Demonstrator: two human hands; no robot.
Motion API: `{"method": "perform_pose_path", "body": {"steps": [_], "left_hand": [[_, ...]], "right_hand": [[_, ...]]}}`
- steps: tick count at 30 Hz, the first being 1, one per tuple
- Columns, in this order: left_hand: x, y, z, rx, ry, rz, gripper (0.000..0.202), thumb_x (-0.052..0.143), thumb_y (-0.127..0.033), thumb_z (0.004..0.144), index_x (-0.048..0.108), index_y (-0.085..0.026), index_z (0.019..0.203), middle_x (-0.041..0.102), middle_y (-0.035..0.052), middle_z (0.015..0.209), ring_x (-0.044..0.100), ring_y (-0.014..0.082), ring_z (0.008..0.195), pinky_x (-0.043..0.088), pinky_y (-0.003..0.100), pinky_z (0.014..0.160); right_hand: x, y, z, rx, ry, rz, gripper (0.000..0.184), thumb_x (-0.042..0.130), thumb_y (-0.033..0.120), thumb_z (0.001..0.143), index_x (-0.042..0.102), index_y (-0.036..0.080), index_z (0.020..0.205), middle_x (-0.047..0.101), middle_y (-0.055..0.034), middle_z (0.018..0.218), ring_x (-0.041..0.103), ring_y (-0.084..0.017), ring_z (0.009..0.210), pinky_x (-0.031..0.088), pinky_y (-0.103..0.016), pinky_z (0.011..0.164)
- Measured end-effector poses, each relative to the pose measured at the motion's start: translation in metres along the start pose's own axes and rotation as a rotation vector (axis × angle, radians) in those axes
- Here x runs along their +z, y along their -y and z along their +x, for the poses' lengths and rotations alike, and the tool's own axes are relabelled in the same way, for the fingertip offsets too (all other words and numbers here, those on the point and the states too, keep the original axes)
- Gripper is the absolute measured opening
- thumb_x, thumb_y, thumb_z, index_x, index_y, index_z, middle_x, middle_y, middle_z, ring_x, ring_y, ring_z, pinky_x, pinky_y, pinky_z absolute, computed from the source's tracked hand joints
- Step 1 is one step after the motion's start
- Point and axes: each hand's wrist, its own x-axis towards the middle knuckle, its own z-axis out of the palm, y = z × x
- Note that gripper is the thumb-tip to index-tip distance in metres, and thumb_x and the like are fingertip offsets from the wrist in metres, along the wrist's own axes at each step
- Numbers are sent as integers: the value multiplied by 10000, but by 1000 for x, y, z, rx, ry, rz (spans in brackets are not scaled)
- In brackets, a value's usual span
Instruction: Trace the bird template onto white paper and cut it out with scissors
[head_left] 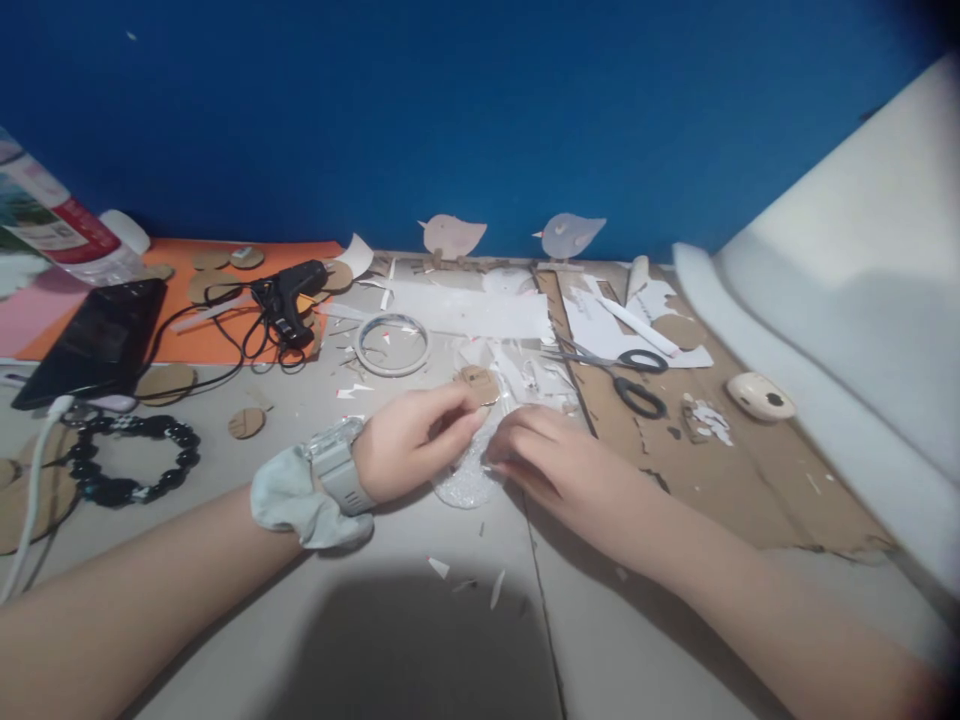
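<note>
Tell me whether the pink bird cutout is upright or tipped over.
Upright: the pink bird cutout rises above the tabletop, its side profile showing in front of the blue wall.

Head view: the camera, worn on the person's head, faces forward and down over the worktop (255, 650) at close range. Both forearms (150, 600) enter from the lower corners, the fingers (454, 440) lie near mid-frame, and a blue wall (450, 110) fills the upper part.
</note>
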Motion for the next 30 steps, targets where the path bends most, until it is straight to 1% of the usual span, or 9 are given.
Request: {"method": "perform_pose_path", "body": {"steps": [2,3,7,10,14,22,27,30], "left_hand": [[0,0,-1,-19,64,-35,245,342,-306,923,487,-173,777,550,-37,634,484,78,555,374,208,573],[0,-1,-1,-22,89,-19,242,345,-301,921,493,-175,776,562,-37,634,489,78,555,374,207,580],[2,-2,-1,-47,133,150,198,403,-285,882,517,-188,754,520,-47,584,456,86,538,352,211,576],[2,-3,0,-63,145,169,196,401,-283,876,514,-190,744,493,-51,569,440,87,533,338,207,565],[3,-2,1,-73,149,164,196,400,-294,872,510,-193,746,471,-55,563,427,87,525,331,205,555],[3,-6,3,-111,162,149,229,394,-292,876,516,-184,715,513,-47,563,440,86,519,332,206,550],[2,-6,4,-118,168,157,227,397,-297,875,518,-183,720,514,-44,571,442,89,526,330,213,553],[3,-6,4,-118,170,154,228,394,-295,876,517,-183,721,520,-43,576,443,88,528,330,213,555]], "right_hand": [[4,-2,0,16,15,6,120,455,224,913,524,166,835,536,-53,874,492,-198,864,401,-350,793],[6,-3,0,26,15,12,112,468,235,908,523,165,841,537,-53,879,492,-200,866,403,-353,790],[11,-7,0,48,6,51,99,462,237,912,521,164,881,547,-60,905,493,-203,870,411,-361,786],[10,-9,0,56,2,80,117,428,211,924,522,170,867,553,-58,886,499,-198,854,411,-359,777],[9,-10,0,55,26,112,95,498,267,896,525,176,893,555,-54,905,498,-201,868,408,-354,773],[8,-11,1,71,3,184,97,441,205,921,519,183,868,555,-36,891,499,-172,862,396,-325,785],[10,-10,0,96,7,169,91,501,268,895,505,180,874,549,-36,892,492,-180,860,395,-324,765],[11,-9,0,98,-8,154,56,483,225,901,506,176,888,549,-45,903,493,-186,872,391,-332,779]]}}
